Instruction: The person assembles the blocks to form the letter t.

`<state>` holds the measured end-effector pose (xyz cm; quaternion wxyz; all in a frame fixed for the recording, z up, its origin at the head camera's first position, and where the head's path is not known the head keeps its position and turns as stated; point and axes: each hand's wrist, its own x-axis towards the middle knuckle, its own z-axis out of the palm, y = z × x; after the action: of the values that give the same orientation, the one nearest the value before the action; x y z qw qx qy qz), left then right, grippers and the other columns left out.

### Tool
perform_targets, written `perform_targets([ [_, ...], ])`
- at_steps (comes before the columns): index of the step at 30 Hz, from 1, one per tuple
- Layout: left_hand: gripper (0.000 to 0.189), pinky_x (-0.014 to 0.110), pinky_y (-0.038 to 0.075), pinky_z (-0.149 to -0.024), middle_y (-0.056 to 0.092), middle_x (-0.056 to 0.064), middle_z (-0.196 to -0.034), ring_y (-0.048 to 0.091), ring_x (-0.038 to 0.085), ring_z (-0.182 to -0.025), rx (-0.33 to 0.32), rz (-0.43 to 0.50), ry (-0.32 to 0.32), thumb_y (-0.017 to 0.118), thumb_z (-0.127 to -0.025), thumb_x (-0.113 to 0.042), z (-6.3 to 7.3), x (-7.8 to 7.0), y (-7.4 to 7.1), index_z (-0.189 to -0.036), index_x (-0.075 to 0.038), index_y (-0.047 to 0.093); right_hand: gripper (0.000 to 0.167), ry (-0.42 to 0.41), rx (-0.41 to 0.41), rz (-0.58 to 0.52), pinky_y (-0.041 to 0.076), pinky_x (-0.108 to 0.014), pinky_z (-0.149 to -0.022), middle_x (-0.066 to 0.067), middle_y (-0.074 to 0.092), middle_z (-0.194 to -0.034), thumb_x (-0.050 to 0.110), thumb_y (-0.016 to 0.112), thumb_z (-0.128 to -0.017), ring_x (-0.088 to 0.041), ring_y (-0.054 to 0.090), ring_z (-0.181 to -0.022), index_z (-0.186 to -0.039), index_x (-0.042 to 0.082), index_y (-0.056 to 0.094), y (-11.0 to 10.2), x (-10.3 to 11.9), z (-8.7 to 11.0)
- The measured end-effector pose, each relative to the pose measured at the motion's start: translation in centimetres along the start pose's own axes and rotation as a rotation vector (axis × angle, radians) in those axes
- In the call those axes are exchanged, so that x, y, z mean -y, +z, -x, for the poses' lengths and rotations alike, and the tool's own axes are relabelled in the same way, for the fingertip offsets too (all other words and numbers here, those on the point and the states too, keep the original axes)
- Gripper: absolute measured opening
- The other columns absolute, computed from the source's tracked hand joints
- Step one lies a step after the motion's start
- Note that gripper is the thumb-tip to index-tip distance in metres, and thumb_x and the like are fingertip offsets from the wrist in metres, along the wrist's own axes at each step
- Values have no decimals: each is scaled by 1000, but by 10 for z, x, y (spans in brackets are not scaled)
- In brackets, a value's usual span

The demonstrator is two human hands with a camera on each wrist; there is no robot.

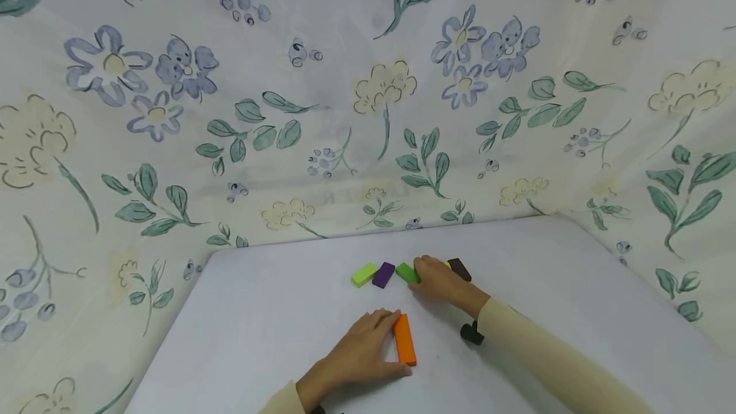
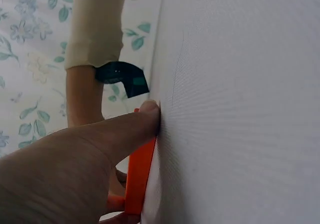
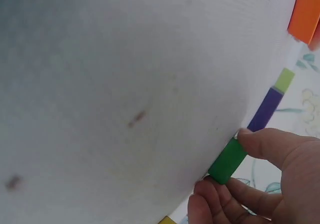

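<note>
My left hand (image 1: 358,351) grips a long orange block (image 1: 405,340) lying on the white table, thumb at its near end and fingertips at its far end. The left wrist view shows that thumb over one end of the orange block (image 2: 140,179). Farther off, my right hand (image 1: 441,283) pinches a green block (image 1: 407,273) between thumb and fingers. In the right wrist view the thumb is on one end of the green block (image 3: 228,161) and curled fingers are at the other. A purple block (image 1: 383,275) lies just left of it.
A lime block (image 1: 364,275) lies beside the purple one. Right of the green block are a dark block (image 1: 460,269) and a yellow block (image 3: 166,220), mostly hidden by my right hand in the head view. A floral cloth (image 1: 345,197) hangs behind the white table (image 1: 259,312).
</note>
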<state>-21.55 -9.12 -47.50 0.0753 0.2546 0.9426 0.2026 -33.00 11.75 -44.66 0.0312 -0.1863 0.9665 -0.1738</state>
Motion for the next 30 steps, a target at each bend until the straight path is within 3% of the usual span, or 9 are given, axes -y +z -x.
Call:
perform_targets([
  [3,100,54,31,-120,39,4,-156,41,28,-143,1,19,17,71,-78,-69,0,-1,-4,-157,-22,33,25,-1,-23,-5,54,-30,-74,-3,56,-85,21,76,-89,-16,52,-77,-101,3,63,-3,1,1],
  [5,94,51,39,-116,40,2,-154,46,24,-138,-10,41,34,74,-79,-63,3,-2,-6,-155,-22,36,22,-12,-45,-14,54,-29,-74,-3,57,-84,18,77,-87,-15,53,-77,-97,3,65,-4,1,3],
  [9,63,41,56,-96,49,-7,-142,55,16,-122,-53,22,83,77,-83,-50,9,-8,-10,-138,-28,56,22,-57,-99,-65,54,-29,-72,-6,60,-88,12,79,-83,-15,54,-76,-96,0,68,-10,0,11],
  [13,36,33,58,-84,59,-13,-127,60,13,-111,-86,-56,156,77,-85,-39,14,-13,-15,-120,-32,69,24,-94,-115,-105,51,-26,-69,-6,61,-90,12,79,-83,-13,53,-77,-101,-1,70,-17,-4,20],
  [19,31,31,58,-80,64,-12,-121,64,13,-104,-126,-130,213,77,-86,-40,14,-12,-18,-116,-32,72,22,-155,-98,-174,50,-20,-68,-4,62,-89,13,77,-86,-10,54,-78,-104,2,72,-25,-10,34],
  [30,29,34,57,-85,65,-13,-118,64,11,-105,-110,-85,196,77,-86,-40,12,-12,-15,-113,-29,73,23,-241,-52,-233,52,-18,-72,1,61,-93,13,77,-86,-9,56,-82,-107,4,71,-22,-13,57],
])
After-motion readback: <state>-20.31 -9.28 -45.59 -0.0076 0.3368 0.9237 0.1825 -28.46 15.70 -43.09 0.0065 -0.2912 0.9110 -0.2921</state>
